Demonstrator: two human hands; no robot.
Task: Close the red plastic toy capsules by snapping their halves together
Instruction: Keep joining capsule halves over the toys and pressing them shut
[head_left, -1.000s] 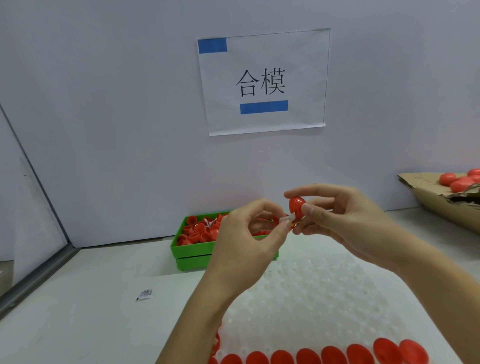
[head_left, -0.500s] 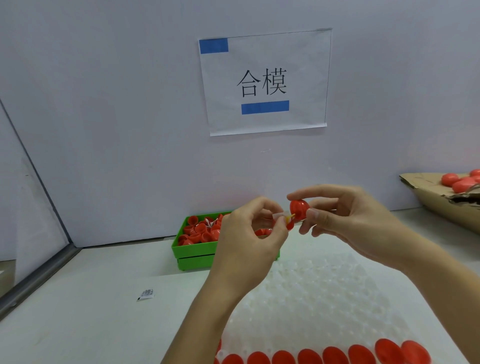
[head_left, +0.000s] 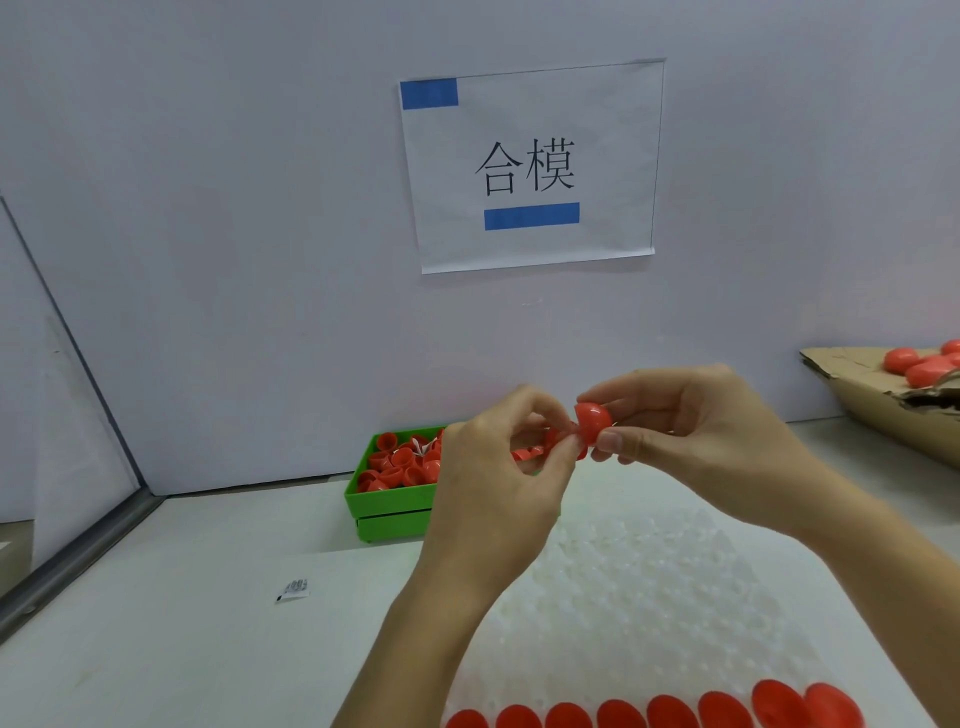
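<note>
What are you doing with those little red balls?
A person is putting a red toy capsule together. The right hand pinches a red capsule half and the left hand holds the other piece against it. More halves fill the green bin; closed capsules line the white tray.

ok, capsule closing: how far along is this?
Done: a row of closed red capsules sits along the near edge of the white dimpled tray. In hand: the right hand pinches a red half against the piece pinched in the left hand; not visibly snapped. Left: most tray pockets are unfilled, and the green bin holds many loose halves.
</note>
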